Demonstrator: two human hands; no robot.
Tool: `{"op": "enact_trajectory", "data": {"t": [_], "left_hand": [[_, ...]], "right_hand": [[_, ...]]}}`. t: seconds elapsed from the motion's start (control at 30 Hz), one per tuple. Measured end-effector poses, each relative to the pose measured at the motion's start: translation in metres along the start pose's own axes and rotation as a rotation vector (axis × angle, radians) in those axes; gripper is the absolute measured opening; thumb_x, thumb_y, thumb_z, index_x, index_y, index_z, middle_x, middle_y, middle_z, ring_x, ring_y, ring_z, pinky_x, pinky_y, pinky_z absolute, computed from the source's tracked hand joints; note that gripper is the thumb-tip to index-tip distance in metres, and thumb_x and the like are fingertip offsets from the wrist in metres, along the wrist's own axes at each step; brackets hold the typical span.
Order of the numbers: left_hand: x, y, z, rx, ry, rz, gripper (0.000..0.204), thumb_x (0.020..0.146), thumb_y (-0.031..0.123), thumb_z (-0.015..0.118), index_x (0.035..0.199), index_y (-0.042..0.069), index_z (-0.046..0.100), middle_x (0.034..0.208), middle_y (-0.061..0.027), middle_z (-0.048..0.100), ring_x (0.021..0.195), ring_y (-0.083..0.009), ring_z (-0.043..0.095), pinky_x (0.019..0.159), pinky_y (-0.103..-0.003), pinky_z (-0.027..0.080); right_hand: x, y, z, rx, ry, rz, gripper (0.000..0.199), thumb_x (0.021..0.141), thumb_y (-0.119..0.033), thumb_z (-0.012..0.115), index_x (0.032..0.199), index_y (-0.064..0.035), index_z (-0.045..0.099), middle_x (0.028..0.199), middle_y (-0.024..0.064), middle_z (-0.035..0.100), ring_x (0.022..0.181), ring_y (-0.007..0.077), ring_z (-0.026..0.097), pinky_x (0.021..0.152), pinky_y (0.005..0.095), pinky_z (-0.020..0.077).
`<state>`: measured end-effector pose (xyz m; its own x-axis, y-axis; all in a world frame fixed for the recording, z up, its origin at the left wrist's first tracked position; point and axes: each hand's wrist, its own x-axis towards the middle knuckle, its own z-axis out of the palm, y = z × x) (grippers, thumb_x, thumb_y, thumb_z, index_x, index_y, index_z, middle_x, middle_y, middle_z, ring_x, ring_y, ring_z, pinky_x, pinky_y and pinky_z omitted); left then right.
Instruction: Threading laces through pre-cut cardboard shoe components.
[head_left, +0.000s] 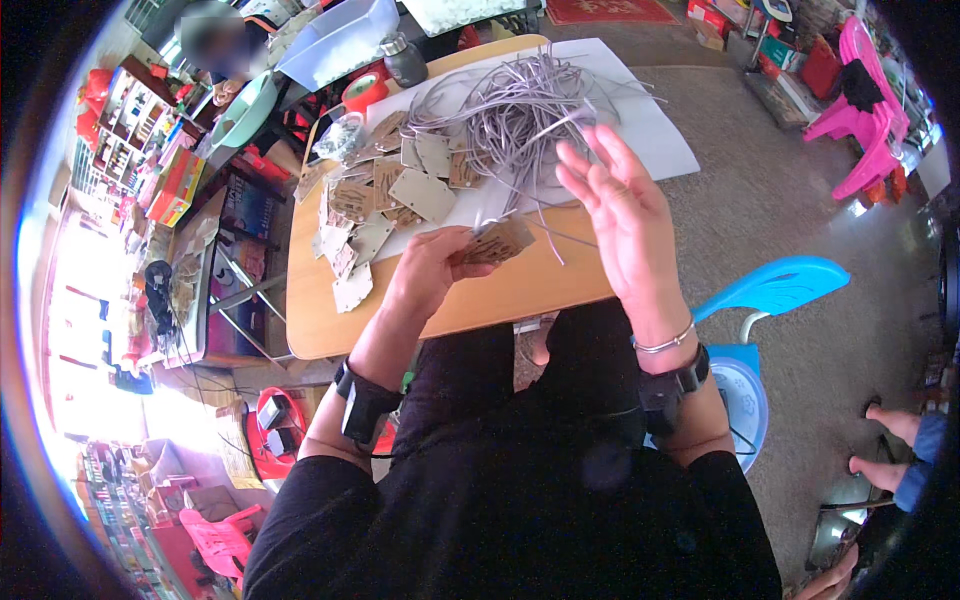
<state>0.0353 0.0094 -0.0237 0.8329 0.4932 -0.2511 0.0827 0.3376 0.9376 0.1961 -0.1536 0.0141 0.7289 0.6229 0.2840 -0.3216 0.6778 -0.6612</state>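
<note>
Left hand point(425, 268) pinches a brown tag point(497, 243) near the bench's point(320, 330) front edge; right hand point(622, 215), open and empty, hovers just right of it, before the grey cords point(510, 115).

Table point(470, 305): wood-look top, smooth, light sheen. Tags point(385, 195): matt brown cardboard, one held at point(497, 242). Cords point(510, 115): pale grey string, matt. Sheet point(655, 130) under them: white, smooth paper or board. Chair point(775, 283): glossy blue plastic. Bracelet point(665, 343): shiny metal.

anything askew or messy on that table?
Yes. The cardboard tags lie in a loose, overlapping heap, a few hanging over the wooden table's left edge. The grey strings are a tangled pile. Left hand holds one tag; right hand is open.
</note>
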Motion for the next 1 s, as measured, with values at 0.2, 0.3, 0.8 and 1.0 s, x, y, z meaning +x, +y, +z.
{"op": "enact_trajectory", "data": {"t": [0.2, 0.3, 0.8, 1.0], "left_hand": [[-0.002, -0.004, -0.034, -0.257, -0.098, -0.203, 0.03, 0.089, 0.013, 0.046, 0.105, -0.012, 0.052, 0.103, -0.0247, 0.06, 0.09, -0.0374, 0.063, 0.074, -0.036, 0.057], [-0.003, -0.001, -0.047, -0.25, -0.161, -0.211, 0.03, 0.089, 0.014, 0.047, 0.105, -0.011, 0.053, 0.104, -0.0245, 0.059, 0.09, -0.0375, 0.063, 0.073, -0.036, 0.057], [0.006, 0.003, -0.079, -0.311, 0.13, -0.082, 0.02, 0.084, 0.01, 0.057, 0.094, -0.007, 0.057, 0.089, -0.0149, 0.057, 0.078, -0.026, 0.062, 0.059, -0.034, 0.06], [0.007, -0.007, -0.075, -0.239, 0.081, -0.009, 0.02, 0.086, 0.013, 0.058, 0.098, -0.002, 0.057, 0.086, -0.0112, 0.056, 0.075, -0.0228, 0.061, 0.058, -0.033, 0.059]], "right_hand": [[-0.032, 0.02, -0.026, -1.791, -0.256, -0.321, 0.037, 0.077, -0.009, 0.064, 0.112, -0.0045, 0.055, 0.1, 0.0109, 0.057, 0.095, 0.0285, 0.052, 0.081, 0.0417, 0.0422], [-0.038, 0.034, -0.031, -1.877, -0.381, -0.182, 0.027, 0.073, -0.006, 0.064, 0.1, -0.0039, 0.06, 0.099, 0.0088, 0.058, 0.094, 0.0317, 0.051, 0.083, 0.0444, 0.0387], [-0.056, -0.037, 0.056, -0.344, -0.43, 0.365, 0.021, 0.081, -0.004, 0.049, 0.099, 0.0042, 0.058, 0.075, 0.014, 0.059, 0.059, 0.0221, 0.058, 0.05, 0.0298, 0.0459], [-0.032, -0.004, 0.076, -0.459, -0.41, -0.061, 0.019, 0.085, -0.006, 0.058, 0.101, 0.0026, 0.06, 0.09, 0.0114, 0.059, 0.063, 0.0136, 0.05, 0.057, 0.024, 0.041]]}}
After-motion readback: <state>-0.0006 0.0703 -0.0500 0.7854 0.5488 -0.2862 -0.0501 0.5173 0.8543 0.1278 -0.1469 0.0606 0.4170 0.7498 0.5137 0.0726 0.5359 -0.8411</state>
